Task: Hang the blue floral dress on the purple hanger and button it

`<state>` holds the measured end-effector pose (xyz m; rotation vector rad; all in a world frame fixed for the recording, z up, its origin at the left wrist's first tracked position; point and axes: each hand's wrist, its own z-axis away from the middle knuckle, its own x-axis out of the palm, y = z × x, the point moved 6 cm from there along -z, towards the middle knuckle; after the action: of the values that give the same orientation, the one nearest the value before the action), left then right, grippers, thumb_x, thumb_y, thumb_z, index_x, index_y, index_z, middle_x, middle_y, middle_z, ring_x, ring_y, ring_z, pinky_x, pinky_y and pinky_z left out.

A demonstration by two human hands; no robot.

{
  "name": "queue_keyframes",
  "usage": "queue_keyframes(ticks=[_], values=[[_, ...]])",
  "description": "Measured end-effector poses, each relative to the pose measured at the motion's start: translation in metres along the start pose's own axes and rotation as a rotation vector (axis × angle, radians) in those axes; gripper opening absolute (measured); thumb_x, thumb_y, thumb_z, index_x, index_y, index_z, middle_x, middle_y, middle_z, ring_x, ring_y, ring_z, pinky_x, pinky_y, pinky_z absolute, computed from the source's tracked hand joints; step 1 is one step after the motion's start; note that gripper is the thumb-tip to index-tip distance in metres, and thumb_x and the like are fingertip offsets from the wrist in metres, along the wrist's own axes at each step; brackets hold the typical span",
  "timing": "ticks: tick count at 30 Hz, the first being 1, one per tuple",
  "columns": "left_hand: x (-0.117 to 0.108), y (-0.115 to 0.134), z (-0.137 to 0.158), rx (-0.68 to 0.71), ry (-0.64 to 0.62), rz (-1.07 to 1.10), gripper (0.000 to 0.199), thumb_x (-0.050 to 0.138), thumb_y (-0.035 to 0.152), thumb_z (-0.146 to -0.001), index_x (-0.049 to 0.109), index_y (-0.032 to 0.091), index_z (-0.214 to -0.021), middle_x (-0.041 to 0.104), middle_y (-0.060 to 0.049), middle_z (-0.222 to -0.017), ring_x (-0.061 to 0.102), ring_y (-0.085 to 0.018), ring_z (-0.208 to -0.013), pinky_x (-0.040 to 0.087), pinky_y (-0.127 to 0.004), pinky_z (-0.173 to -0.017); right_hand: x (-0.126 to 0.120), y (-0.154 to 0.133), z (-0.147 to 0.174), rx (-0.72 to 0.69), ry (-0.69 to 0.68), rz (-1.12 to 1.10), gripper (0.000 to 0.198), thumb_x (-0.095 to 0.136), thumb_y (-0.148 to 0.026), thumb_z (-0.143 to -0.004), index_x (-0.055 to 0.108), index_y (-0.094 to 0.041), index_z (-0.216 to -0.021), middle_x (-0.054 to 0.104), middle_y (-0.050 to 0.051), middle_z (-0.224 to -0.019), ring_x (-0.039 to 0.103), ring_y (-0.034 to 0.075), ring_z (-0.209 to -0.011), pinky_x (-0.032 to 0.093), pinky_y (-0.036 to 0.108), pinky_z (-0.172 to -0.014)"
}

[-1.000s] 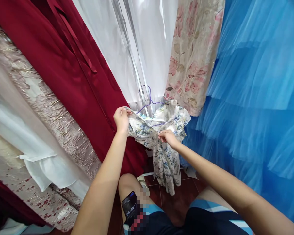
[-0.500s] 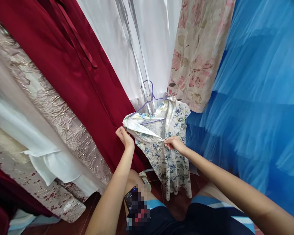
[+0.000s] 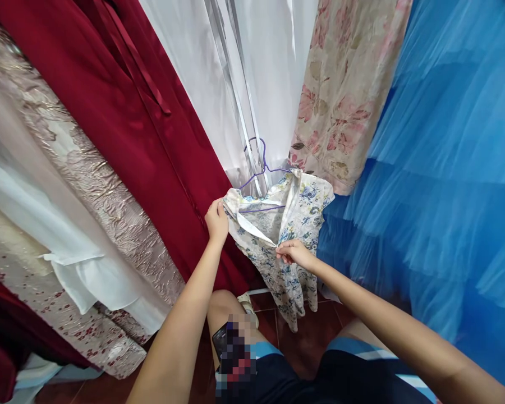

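In front of me a white dress (image 3: 305, 216) with a blue and yellow floral print is on a thin purple hanger (image 3: 262, 160). Its wide V-neck gapes, showing the white inner band and the hanger's lower bar. My left hand (image 3: 217, 221) grips the shoulder edge on the left side, thumb on top. At the bottom of the neckline, the fingers of my right hand (image 3: 293, 253) pinch the fabric. Whatever small part lies between those fingertips is hidden.
Long garments hang all around: a dark red one (image 3: 160, 140), a white one (image 3: 273, 84) with dangling ribbons, a beige floral one (image 3: 340, 112) and a blue tulle one (image 3: 429, 185). Brocade cloth (image 3: 122, 207) hangs at left. A phone (image 3: 227, 345) rests on my thigh above the tiled floor (image 3: 288, 342).
My left hand has moved up and right and closed on the dress's shoulder edge. That shoulder now looks less folded. My right hand shifted slightly left and down, and the hem rose.
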<state>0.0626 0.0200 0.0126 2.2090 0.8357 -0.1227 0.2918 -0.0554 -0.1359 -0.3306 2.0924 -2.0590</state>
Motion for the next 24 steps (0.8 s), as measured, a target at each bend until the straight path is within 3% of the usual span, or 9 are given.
queue_keyframes(ticks=[3, 6, 10, 14, 17, 21, 24], values=[[-0.011, -0.005, 0.000, -0.050, 0.042, 0.070, 0.024, 0.049, 0.029, -0.094, 0.070, 0.018, -0.098, 0.072, -0.006, -0.095, 0.066, -0.021, -0.093, 0.048, -0.029, -0.089, 0.003, -0.004, 0.005, -0.010, -0.012, -0.010, 0.025, 0.064, -0.034, -0.075, 0.066, -0.016, -0.059, 0.054, -0.002, -0.043, 0.042, 0.009, -0.038, 0.029, 0.024, -0.042], [-0.015, -0.019, 0.002, -0.191, 0.099, 0.172, 0.019, 0.053, 0.028, -0.090, 0.069, 0.018, -0.093, 0.070, -0.005, -0.095, 0.065, -0.019, -0.094, 0.047, -0.026, -0.087, 0.006, -0.004, 0.009, -0.007, -0.021, -0.026, 0.025, 0.064, -0.034, -0.076, 0.066, -0.016, -0.059, 0.054, -0.003, -0.044, 0.042, 0.009, -0.037, 0.029, 0.024, -0.042], [-0.003, -0.045, 0.009, -0.428, 0.111, 0.266, 0.017, 0.050, 0.019, -0.085, 0.066, 0.015, -0.082, 0.068, -0.006, -0.081, 0.066, -0.019, -0.080, 0.052, -0.028, -0.075, 0.010, 0.001, 0.010, 0.015, -0.031, -0.052, 0.025, 0.064, -0.037, -0.075, 0.066, -0.016, -0.061, 0.054, -0.003, -0.043, 0.041, 0.009, -0.036, 0.029, 0.023, -0.041], [0.028, -0.059, 0.028, -0.678, -0.081, 0.373, 0.008, 0.056, 0.010, -0.075, 0.063, 0.013, -0.072, 0.061, -0.004, -0.060, 0.064, -0.019, -0.059, 0.055, -0.032, -0.061, 0.014, 0.008, 0.008, 0.037, -0.033, -0.072, 0.026, 0.064, -0.039, -0.075, 0.066, -0.016, -0.062, 0.055, -0.003, -0.043, 0.041, 0.009, -0.036, 0.029, 0.023, -0.041], [0.047, -0.055, 0.051, -0.787, -0.272, 0.438, 0.004, 0.064, 0.009, -0.069, 0.065, 0.012, -0.072, 0.063, -0.006, -0.059, 0.065, -0.022, -0.057, 0.056, -0.035, -0.060, 0.011, 0.013, 0.007, 0.044, -0.010, -0.090, 0.028, 0.064, -0.042, -0.075, 0.066, -0.016, -0.062, 0.055, -0.003, -0.044, 0.041, 0.009, -0.036, 0.028, 0.023, -0.041], [0.064, -0.032, 0.087, -0.787, -0.527, 0.523, 0.024, 0.080, 0.011, -0.061, 0.072, 0.015, -0.083, 0.073, -0.011, -0.075, 0.071, -0.027, -0.073, 0.058, -0.042, -0.074, 0.005, 0.020, 0.006, 0.050, 0.038, -0.098, 0.028, 0.065, -0.042, -0.073, 0.066, -0.017, -0.063, 0.056, -0.002, -0.047, 0.042, 0.009, -0.038, 0.027, 0.023, -0.041], [0.074, -0.010, 0.107, -0.711, -0.605, 0.600, 0.035, 0.086, 0.014, -0.057, 0.074, 0.020, -0.089, 0.075, -0.014, -0.098, 0.069, -0.028, -0.096, 0.052, -0.043, -0.093, -0.001, 0.024, 0.007, 0.057, 0.085, -0.079, 0.026, 0.063, -0.041, -0.072, 0.065, -0.018, -0.060, 0.057, -0.001, -0.049, 0.042, 0.010, -0.039, 0.026, 0.025, -0.041]])
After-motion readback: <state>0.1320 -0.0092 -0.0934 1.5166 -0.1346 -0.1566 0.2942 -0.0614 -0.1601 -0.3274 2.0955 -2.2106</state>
